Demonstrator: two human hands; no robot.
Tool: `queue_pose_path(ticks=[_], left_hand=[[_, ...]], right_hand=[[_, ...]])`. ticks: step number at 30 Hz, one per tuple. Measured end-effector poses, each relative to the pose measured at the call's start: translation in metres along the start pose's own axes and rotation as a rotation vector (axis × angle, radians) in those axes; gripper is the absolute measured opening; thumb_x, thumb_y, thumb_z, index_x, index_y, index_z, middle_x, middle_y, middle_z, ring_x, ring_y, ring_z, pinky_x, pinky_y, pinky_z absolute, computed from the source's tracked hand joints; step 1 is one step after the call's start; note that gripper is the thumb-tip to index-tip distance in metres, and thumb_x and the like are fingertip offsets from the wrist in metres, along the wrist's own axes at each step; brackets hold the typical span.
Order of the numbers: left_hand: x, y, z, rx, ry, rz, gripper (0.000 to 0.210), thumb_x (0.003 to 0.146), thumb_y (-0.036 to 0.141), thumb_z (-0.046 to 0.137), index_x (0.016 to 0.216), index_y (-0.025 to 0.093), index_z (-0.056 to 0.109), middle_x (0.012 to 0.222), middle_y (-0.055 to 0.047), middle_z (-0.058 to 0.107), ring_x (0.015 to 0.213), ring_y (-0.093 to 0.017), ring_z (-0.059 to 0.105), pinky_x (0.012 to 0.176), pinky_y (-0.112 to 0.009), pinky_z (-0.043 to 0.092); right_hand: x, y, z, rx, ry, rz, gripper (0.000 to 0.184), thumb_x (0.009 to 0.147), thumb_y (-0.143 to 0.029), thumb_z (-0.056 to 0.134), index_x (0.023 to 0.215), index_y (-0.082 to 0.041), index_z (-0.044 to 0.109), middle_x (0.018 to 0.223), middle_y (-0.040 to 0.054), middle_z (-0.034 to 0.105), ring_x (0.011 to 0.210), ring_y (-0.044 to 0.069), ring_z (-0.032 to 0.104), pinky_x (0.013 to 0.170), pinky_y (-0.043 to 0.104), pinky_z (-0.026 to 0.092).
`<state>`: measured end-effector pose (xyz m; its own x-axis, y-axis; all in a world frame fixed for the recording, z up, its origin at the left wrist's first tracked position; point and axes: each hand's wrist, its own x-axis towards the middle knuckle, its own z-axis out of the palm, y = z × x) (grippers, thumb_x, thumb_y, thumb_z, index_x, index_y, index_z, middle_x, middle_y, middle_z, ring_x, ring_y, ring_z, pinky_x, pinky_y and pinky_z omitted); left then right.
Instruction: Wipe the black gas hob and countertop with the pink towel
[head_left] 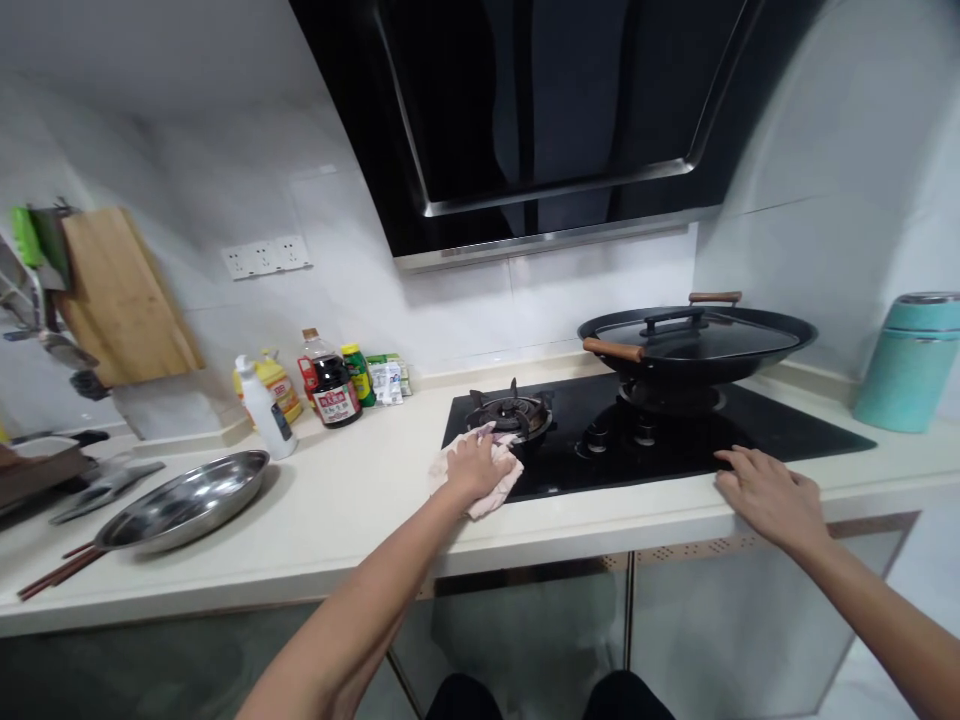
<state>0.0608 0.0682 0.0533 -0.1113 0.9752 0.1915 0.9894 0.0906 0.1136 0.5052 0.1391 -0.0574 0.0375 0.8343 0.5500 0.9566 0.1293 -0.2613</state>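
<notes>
My left hand presses a pinkish-white cloth down at the left front corner of the black glass gas stove, partly over the counter. Its fingers curl onto the cloth, close in front of the left burner. My right hand rests on the stove's front edge at the right, fingers stretched and holding nothing. Behind it, a large black wok with wooden handles and a glass lid sits on the right burner. Two control knobs lie between the burners.
Left on the counter are a steel pan, chopsticks, a white spray bottle and a dark sauce bottle. A turquoise container stands far right. The black range hood hangs overhead.
</notes>
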Motion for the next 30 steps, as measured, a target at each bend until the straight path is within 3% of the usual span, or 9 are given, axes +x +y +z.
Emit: queue_pose_path(ticks=[6,10,15,20,26,30], left_hand=[[-0.018,0.034,0.006,-0.041,-0.061,0.339,0.063,0.100,0.058,0.042,0.158,0.033,0.038,0.169,-0.007,0.036,0.152,-0.031,0.035,0.120,-0.055,0.033],[-0.014,0.054,0.010,-0.115,-0.057,0.521,0.060,0.104,0.055,0.037,0.160,0.033,0.036,0.166,-0.006,0.041,0.149,-0.028,0.040,0.120,-0.053,0.035],[0.017,0.085,0.021,-0.171,-0.016,0.443,0.061,0.105,0.046,0.037,0.163,0.026,0.031,0.161,-0.009,0.047,0.148,-0.026,0.043,0.119,-0.048,0.038],[0.049,0.107,0.034,-0.200,0.030,0.364,0.058,0.104,0.037,0.038,0.159,0.019,0.037,0.152,-0.013,0.056,0.143,-0.026,0.049,0.119,-0.044,0.038],[0.084,0.122,0.042,-0.218,0.064,0.302,0.048,0.105,0.036,0.040,0.149,0.019,0.052,0.148,-0.013,0.059,0.140,-0.027,0.052,0.119,-0.044,0.038],[0.114,0.133,0.046,-0.231,0.052,0.313,0.044,0.102,0.038,0.050,0.143,0.025,0.058,0.148,-0.010,0.060,0.140,-0.028,0.052,0.118,-0.044,0.039]], right_hand=[[-0.001,0.002,0.005,0.029,0.056,-0.008,0.048,0.094,-0.036,0.033,0.122,-0.025,0.071,0.139,0.0077,0.061,0.134,0.030,0.051,0.107,0.052,0.046],[-0.001,0.005,0.007,0.031,0.051,-0.022,0.046,0.093,-0.033,0.034,0.120,-0.025,0.071,0.137,0.0075,0.063,0.134,0.030,0.051,0.108,0.053,0.045],[-0.002,0.006,0.005,-0.008,0.028,-0.033,0.048,0.094,-0.033,0.030,0.122,-0.024,0.069,0.142,0.0089,0.059,0.138,0.031,0.048,0.109,0.056,0.043],[-0.005,0.004,0.004,0.015,0.045,-0.038,0.048,0.094,-0.032,0.030,0.125,-0.026,0.066,0.143,0.0067,0.059,0.140,0.029,0.047,0.112,0.053,0.042],[-0.007,-0.003,-0.005,-0.040,0.054,-0.046,0.049,0.096,-0.034,0.027,0.125,-0.026,0.066,0.145,0.0066,0.058,0.139,0.029,0.048,0.108,0.053,0.043],[-0.009,-0.008,-0.011,-0.098,0.052,-0.072,0.050,0.097,-0.032,0.026,0.126,-0.024,0.067,0.145,0.0081,0.058,0.139,0.029,0.048,0.105,0.051,0.044]])
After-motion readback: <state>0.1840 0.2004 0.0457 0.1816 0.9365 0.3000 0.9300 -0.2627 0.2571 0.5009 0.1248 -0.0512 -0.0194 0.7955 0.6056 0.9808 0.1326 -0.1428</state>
